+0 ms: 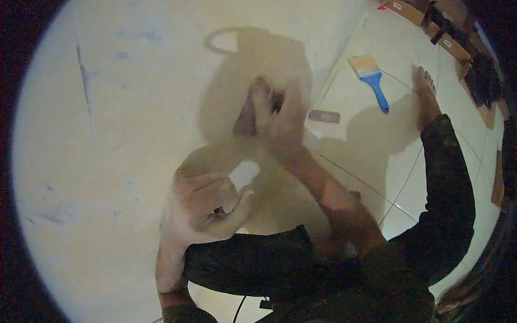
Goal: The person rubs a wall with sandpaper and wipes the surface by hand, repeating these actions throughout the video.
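Note:
My right hand (283, 118) is up against the pale wall (134, 107), its fingers bent together. Something dark shows between the fingers, but blur hides what it is. Lower and to the left, my left hand (207, 207) is close to the same wall with its fingers curled and the thumb toward them. A small dark spot shows inside its grip; I cannot make out what it holds. A small brownish rectangular block (325, 117) lies on the floor to the right of my right hand. Beyond it rests a flat paintbrush (372, 81) with a blue handle and yellowish bristles.
My bare foot (425, 89) rests on the tiled floor (404, 167), right of the paintbrush. Cardboard boxes (455, 46) and dark items line the upper right edge. A black cable (240, 309) runs near my legs. Shadows of my head and arms fall across the wall.

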`<state>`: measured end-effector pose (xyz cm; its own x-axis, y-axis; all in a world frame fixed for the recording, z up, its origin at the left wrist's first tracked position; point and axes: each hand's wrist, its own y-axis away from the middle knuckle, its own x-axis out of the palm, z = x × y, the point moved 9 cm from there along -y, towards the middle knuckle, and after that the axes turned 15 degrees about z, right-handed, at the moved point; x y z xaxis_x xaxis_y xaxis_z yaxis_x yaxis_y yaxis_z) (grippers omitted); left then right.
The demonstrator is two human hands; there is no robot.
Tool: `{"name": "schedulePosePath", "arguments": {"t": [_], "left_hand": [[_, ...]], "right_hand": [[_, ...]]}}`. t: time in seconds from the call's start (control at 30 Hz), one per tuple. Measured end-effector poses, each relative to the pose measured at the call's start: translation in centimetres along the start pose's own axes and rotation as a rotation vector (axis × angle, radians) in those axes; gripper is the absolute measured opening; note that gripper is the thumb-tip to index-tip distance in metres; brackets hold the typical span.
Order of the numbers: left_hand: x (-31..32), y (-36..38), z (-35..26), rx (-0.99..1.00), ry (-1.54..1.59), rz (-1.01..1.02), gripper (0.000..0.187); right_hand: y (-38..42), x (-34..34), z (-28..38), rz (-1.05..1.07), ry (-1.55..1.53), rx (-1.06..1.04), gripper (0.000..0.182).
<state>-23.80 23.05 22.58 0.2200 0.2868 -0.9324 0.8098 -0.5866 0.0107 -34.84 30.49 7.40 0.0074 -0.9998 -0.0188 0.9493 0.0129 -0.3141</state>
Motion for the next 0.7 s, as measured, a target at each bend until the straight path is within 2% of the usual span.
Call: {"name": "schedulePosePath", "arguments": {"t": [0.03, 0.13, 0.27, 0.37, 0.47, 0.57, 0.63, 0.7], "left_hand": [[-0.1, 0.0, -0.1, -0.005, -0.006, -0.006, 0.038], [0.7, 0.3, 0.6, -0.004, 0.049, -0.036, 0.039], [-0.1, -0.1, -0.4, 0.043, -0.026, -0.073, 0.038], [-0.2, 0.5, -0.1, 0.009, 0.049, -0.115, 0.038], [0.7, 1.1, 1.0, -0.019, 0.114, -0.109, 0.038], [0.6, 1.0, 0.1, -0.019, 0.014, -0.04, 0.038], [0.1, 0.5, 0.1, -0.021, -0.022, -0.048, 0.037], [-0.2, 1.2, -0.5, -0.018, 0.026, -0.088, 0.038]], "right_hand": [[1.0, 0.8, -0.4, 0.01, 0.015, -0.039, 0.042], [1.7, 1.7, 2.2, 0.077, 0.187, -0.374, 0.043], [-4.2, -2.2, 2.3, -0.034, 0.078, -0.106, 0.033], [-1.6, -0.3, 0.6, 0.07, 0.147, -0.013, 0.035], [2.8, 1.6, 2.8, 0.048, 0.191, -0.382, 0.036], [0.2, -0.1, 2.0, 0.005, 0.283, -0.168, 0.033], [-3.6, -1.9, 2.5, -0.016, 0.139, -0.119, 0.032], [-3.0, -1.8, 2.5, -0.019, 0.072, -0.113, 0.031]]}}
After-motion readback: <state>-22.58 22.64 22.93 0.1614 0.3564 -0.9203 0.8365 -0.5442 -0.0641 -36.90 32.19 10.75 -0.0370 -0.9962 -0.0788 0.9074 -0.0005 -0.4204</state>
